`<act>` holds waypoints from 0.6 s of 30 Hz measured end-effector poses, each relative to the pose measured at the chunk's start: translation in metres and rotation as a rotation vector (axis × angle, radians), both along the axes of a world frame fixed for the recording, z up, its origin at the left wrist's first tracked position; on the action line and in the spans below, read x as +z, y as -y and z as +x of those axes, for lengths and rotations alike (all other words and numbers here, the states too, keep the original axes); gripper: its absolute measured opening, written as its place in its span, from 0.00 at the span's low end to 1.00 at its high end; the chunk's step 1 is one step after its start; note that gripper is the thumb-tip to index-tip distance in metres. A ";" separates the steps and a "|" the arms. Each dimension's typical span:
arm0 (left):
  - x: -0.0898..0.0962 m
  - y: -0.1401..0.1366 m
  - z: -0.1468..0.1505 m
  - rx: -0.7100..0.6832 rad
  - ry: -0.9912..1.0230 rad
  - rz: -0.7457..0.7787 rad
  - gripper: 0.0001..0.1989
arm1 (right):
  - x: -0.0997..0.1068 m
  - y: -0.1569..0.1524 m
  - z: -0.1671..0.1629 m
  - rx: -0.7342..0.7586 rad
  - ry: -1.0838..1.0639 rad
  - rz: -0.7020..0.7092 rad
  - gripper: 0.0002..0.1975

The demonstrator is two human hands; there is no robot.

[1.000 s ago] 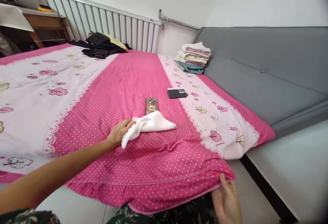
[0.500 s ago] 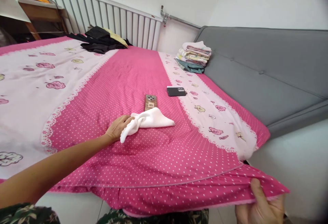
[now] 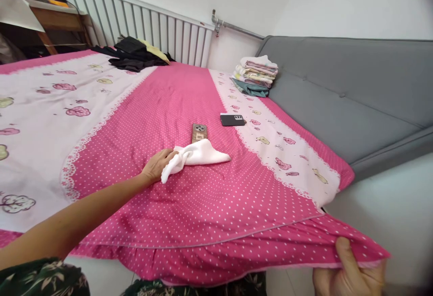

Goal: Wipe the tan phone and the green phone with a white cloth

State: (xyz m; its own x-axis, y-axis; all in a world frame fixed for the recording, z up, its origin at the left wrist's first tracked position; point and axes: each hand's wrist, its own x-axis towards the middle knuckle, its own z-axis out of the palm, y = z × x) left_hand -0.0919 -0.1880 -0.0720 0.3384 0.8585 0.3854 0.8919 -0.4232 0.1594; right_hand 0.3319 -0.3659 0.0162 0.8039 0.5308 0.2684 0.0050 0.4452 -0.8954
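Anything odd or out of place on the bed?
No spill or damage visible. Brown phone is partly hidden by the white cloth; dark clothes lie heaped, unlike the folded stack; bedspread hem juts out askew where the right hand grips it.

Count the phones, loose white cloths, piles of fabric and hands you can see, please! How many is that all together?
Phones: 2 (brown phone, black phone)
Loose white cloth: 1
Fabric piles: 2 (dark-and-yellow heap, folded stack)
Hands: 2 (left hand, right hand)
Total: 7
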 end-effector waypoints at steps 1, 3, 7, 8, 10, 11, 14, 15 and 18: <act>0.000 0.000 0.000 0.000 -0.001 0.000 0.14 | 0.000 0.001 0.000 0.004 0.000 0.000 0.11; 0.001 0.000 0.000 0.000 -0.004 -0.002 0.14 | 0.000 0.002 -0.001 0.014 -0.013 -0.009 0.11; 0.003 0.000 0.002 0.000 -0.011 -0.006 0.14 | 0.002 0.003 -0.004 0.009 -0.091 -0.015 0.12; 0.003 0.000 0.002 -0.001 -0.012 -0.008 0.14 | 0.004 0.003 -0.004 0.008 -0.109 -0.010 0.12; 0.004 0.001 0.003 -0.002 -0.013 -0.013 0.14 | 0.007 0.002 -0.005 0.012 -0.128 0.004 0.13; 0.005 0.001 0.003 0.000 -0.014 -0.015 0.14 | 0.008 0.001 -0.005 0.016 -0.126 0.011 0.14; 0.006 0.002 0.004 0.010 -0.017 -0.018 0.14 | 0.009 0.002 -0.003 0.027 -0.104 0.012 0.14; 0.007 0.002 0.004 0.014 -0.018 -0.018 0.13 | 0.008 0.003 -0.002 0.028 -0.094 0.003 0.14; 0.007 0.002 0.005 0.029 -0.026 -0.013 0.13 | 0.004 0.006 0.002 0.041 -0.058 -0.025 0.12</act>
